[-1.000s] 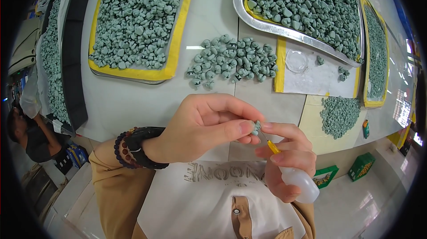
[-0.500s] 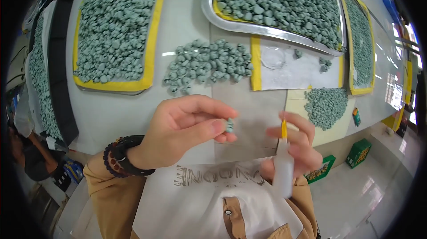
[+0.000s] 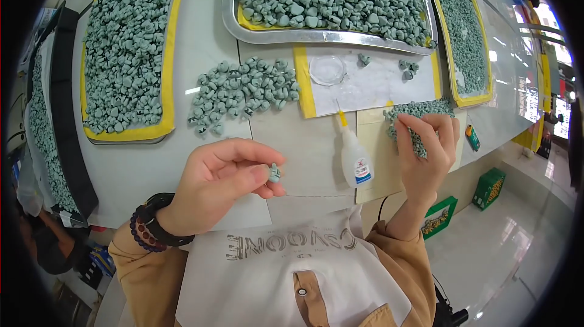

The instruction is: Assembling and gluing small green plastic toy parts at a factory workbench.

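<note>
My left hand point(image 3: 222, 184) pinches a small grey-green bead-like piece point(image 3: 275, 173) between thumb and fingertips, above the near part of the table. My right hand point(image 3: 427, 150) is over a pile of tiny grey-green pieces point(image 3: 420, 111) on a pale yellow sheet. Its thumb and forefinger come together at the pile's left edge; whatever lies between them is too small to make out. Between my hands, a white squeeze bottle point(image 3: 356, 160) with a yellow tip and thin nozzle lies on the table. Beyond my left hand is a loose group of larger round grey-green pieces point(image 3: 243, 86).
Yellow-edged trays of grey-green pieces stand at the left point(image 3: 168, 77) and far right point(image 3: 483, 77). A metal tray point(image 3: 334, 38) overlaps a white, yellow-edged board point(image 3: 377, 93) holding a clear round dish point(image 3: 328, 70). A green lighter point(image 3: 472, 138) is near the right edge.
My right hand has let go of the squeeze bottle, now lying on the table, and moved right and away from me to the pile. My left hand still holds its piece.
</note>
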A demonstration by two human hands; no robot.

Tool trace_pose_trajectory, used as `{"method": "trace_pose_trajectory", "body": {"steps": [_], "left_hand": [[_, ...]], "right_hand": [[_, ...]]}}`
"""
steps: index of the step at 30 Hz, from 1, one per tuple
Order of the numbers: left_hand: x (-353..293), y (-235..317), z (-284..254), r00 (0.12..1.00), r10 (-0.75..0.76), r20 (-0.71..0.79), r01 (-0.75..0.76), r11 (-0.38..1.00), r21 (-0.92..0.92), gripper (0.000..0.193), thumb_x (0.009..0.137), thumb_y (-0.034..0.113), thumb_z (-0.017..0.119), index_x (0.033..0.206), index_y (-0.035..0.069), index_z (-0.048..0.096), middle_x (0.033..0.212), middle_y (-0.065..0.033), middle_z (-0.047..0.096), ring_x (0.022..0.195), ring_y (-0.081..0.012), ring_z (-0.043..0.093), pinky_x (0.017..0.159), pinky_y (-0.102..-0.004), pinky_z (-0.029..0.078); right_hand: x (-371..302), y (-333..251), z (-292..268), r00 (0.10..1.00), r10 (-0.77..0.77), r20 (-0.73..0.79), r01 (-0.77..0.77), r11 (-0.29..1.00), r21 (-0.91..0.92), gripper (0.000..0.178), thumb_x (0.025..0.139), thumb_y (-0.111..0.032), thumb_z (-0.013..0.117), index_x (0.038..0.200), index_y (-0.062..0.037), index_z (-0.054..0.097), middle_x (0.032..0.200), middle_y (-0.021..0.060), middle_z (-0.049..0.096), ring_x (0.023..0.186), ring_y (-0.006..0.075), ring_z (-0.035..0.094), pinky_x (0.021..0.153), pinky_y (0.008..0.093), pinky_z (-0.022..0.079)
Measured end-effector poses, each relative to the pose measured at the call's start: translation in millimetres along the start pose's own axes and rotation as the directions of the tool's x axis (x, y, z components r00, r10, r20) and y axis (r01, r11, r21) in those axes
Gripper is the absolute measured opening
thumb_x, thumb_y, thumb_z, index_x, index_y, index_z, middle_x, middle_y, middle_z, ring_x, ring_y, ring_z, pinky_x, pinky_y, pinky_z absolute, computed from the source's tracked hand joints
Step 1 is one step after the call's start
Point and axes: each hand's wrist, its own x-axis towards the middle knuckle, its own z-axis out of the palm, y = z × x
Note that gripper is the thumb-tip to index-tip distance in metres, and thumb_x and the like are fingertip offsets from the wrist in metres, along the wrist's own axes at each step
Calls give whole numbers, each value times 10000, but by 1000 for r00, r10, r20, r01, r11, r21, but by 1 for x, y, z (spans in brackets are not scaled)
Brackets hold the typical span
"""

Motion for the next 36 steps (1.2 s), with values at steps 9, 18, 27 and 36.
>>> {"method": "trace_pose_trajectory", "body": {"steps": [9, 18, 27, 36], "left_hand": [[-3, -1, 0, 999, 17, 30, -16, 1000, -16, 182, 865, 52, 496, 1021, -14, 562, 943, -100, 576, 785, -167, 597, 676, -251, 484], [-5, -3, 1, 999, 7, 35, -5, 998, -68, 185, 861, 17, 508, 1032, -21, 569, 959, -91, 571, 808, -149, 591, 707, -258, 490], [-6, -2, 0, 996, 14, 92, -3, 992, -127, 192, 842, -26, 522, 1025, -41, 576, 976, -88, 564, 837, -140, 586, 719, -255, 493], [-5, -5, -3, 993, 26, 118, -11, 992, -129, 189, 843, -15, 535, 1025, -48, 575, 980, -95, 574, 832, -150, 593, 721, -259, 494]], "right_hand": [[20, -10, 6, 974, -144, 175, 174, 970, -171, 149, 623, -33, 702, 733, -96, 624, 722, 9, 508, 720, 187, 472, 749, 308, 318], [4, -86, -22, 966, -259, -16, 256, 942, 216, 260, 482, -31, 690, 721, -122, 641, 689, -15, 456, 630, 164, 475, 711, 357, 365], [4, -94, -3, 909, -413, 52, 373, 865, 335, 312, 444, -37, 714, 734, -135, 660, 696, -17, 442, 631, 165, 496, 733, 392, 383], [7, -94, 1, 911, -401, 96, 344, 868, 358, 302, 452, -14, 699, 734, -116, 667, 709, -16, 469, 644, 167, 508, 756, 398, 388]]}}
